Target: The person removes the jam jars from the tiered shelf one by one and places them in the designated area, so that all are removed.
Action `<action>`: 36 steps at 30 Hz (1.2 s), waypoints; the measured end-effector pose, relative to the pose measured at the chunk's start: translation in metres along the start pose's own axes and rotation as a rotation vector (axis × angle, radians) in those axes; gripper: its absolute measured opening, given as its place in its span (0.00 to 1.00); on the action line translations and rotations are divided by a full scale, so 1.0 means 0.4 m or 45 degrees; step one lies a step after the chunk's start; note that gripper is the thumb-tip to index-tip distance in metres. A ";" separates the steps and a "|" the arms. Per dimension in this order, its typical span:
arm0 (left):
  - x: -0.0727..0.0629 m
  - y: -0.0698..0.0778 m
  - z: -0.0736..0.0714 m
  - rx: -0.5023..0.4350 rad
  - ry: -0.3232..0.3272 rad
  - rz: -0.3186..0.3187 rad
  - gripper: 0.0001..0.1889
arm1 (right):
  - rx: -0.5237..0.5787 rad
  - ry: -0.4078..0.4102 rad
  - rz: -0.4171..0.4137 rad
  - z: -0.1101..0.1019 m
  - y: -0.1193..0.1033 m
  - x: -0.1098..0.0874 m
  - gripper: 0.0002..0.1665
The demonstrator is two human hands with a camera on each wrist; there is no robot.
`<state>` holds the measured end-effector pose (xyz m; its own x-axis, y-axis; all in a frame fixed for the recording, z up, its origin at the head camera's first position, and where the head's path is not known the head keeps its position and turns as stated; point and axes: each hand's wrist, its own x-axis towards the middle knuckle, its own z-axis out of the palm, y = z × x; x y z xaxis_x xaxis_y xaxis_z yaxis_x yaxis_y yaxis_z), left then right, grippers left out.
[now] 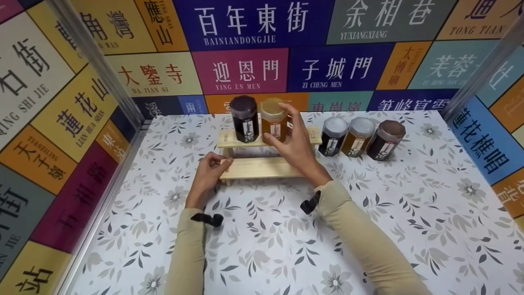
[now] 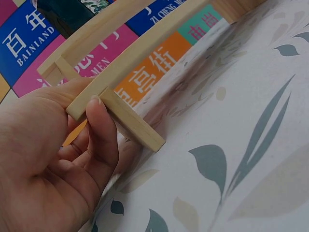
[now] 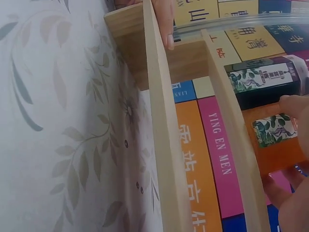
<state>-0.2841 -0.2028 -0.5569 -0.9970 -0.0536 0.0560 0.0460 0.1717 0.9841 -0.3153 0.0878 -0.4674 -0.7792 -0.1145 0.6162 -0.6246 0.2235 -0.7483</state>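
A two-step wooden rack (image 1: 262, 169) stands on the table. My left hand (image 1: 207, 175) pinches the left end of its lower step between thumb and fingers, which the left wrist view shows close up. On the upper step, my right hand (image 1: 298, 147) grips an amber jar (image 1: 270, 119) with a pale lid, thumb in front and fingers round its right side. The jar's base is at the step; whether its full weight rests there I cannot tell. Just left of it, a dark jar (image 1: 245, 123) with a dark lid stands upright on the same step.
Right of the rack, a dark jar with a clear lid (image 1: 333, 137), an amber jar (image 1: 357, 137) and a dark jar with a brown lid (image 1: 385, 140) stand in a row. A flower-patterned cloth (image 1: 262, 246) covers the table. Sign-printed walls (image 1: 241, 69) surround it at the back and sides.
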 end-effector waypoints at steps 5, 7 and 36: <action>0.004 0.005 0.000 -0.013 -0.004 -0.013 0.18 | 0.028 -0.003 0.014 -0.032 -0.016 -0.030 0.51; 0.005 0.006 0.000 -0.005 -0.004 -0.013 0.19 | 0.025 0.007 0.023 -0.048 -0.022 -0.042 0.50; 0.001 0.000 0.002 0.004 0.023 -0.034 0.22 | -0.094 0.363 0.095 -0.330 -0.021 -0.160 0.55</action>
<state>-0.2845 -0.2019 -0.5571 -0.9965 -0.0763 0.0327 0.0190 0.1733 0.9847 -0.2534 0.2209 -0.4681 -0.7703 0.1787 0.6121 -0.5527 0.2917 -0.7807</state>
